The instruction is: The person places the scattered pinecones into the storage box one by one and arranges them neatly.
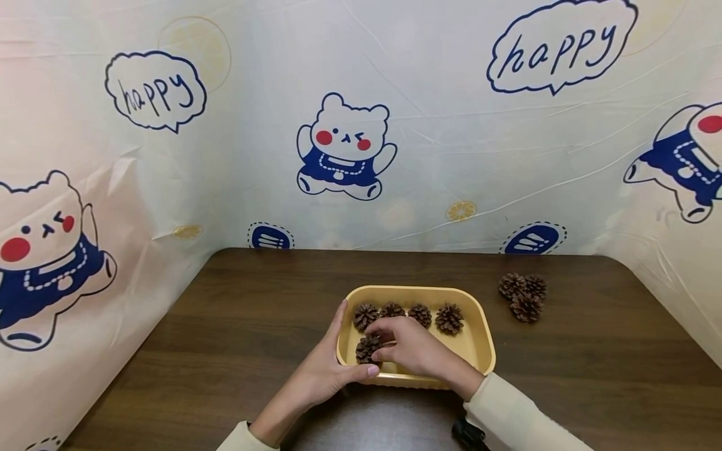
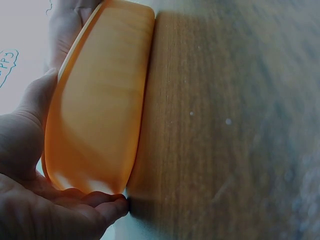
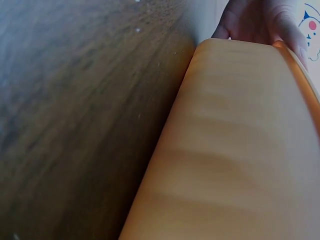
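Note:
A yellow rectangular plastic bin (image 1: 479, 326) stands on the table. My left hand (image 1: 321, 369) grips its left end, thumb at the front rim and fingers along the side; the left wrist view shows that hand against the bin's outer wall (image 2: 100, 100). My right hand (image 1: 414, 351) reaches over the front rim and pinches a pine cone (image 1: 368, 349) in the front left of the bin. Behind it, a row of pine cones lies along the back wall, among them one (image 1: 366, 317) at the left and one (image 1: 449, 319) at the right. The right wrist view hides the right hand's fingers.
Three pine cones (image 1: 526, 307) sit clustered on the brown wooden table (image 1: 254, 313), right of the bin and towards the back. A printed curtain (image 1: 429, 156) with bears and speech bubbles closes off the back and sides. A black object (image 1: 469, 433) lies by the right sleeve.

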Demonstrator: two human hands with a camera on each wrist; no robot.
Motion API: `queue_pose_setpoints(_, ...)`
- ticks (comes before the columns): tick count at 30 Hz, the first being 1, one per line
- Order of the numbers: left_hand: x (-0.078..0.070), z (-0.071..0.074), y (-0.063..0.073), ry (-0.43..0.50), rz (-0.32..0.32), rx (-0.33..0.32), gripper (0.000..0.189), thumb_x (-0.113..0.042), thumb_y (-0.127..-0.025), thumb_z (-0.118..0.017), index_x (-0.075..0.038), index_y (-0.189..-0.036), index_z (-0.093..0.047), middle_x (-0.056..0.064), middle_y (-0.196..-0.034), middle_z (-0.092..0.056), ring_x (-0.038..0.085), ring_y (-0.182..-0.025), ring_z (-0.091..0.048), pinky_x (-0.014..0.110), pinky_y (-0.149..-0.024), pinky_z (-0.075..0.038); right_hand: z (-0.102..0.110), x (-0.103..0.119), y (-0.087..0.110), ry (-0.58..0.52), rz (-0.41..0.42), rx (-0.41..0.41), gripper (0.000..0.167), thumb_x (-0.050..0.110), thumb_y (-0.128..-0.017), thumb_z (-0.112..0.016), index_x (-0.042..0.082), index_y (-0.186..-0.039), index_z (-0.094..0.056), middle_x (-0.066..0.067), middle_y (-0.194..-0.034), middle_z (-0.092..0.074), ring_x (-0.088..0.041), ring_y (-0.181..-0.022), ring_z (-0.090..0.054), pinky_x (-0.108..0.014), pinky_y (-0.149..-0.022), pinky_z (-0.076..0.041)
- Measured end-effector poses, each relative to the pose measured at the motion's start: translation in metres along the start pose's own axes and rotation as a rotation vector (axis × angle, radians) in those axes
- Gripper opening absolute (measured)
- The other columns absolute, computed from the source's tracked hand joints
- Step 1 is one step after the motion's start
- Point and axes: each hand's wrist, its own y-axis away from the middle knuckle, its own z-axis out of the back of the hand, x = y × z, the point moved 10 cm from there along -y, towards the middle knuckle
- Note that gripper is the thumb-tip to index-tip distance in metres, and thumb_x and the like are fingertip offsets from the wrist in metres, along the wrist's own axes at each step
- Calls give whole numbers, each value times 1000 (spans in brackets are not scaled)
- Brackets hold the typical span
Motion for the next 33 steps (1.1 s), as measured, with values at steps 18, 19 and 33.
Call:
queue_pose_setpoints(18,-1,-1,0,16,-6,6,129,-28,-78,-93,-23,-171,-3,22,-171,-26,37,-146,-44,58,-122,-28,-1,-2,-2,48,-1,-17,37,-1,-86,-80,-3,-122,-71,-18,-122,-75,-30,-104,-75,-47,-92,-60)
queue_pose_setpoints(19,-1,-1,0,16,-6,5,129,-28,-78,-93,-23,-171,-3,22,-171,-27,37,-146,-44,59,-122,-28,-1,-2,-2,42,-2,-18,37,-2,-86,-80,-3,-122,-71,-18,-122,-75,-30,-104,-76,-47,-92,-60)
queue_pose_setpoints(33,-2,-1,0,4,-14,10,129,-28,-78,-93,-23,-171,-3,24,-169,-30,34,-138,-51,56,-117,-35,-1,-1,-3,35,-25,-47,34,-4,-85,-79,-4,-118,-72,-20,-119,-75,-30,-101,-76,-45,-90,-61)
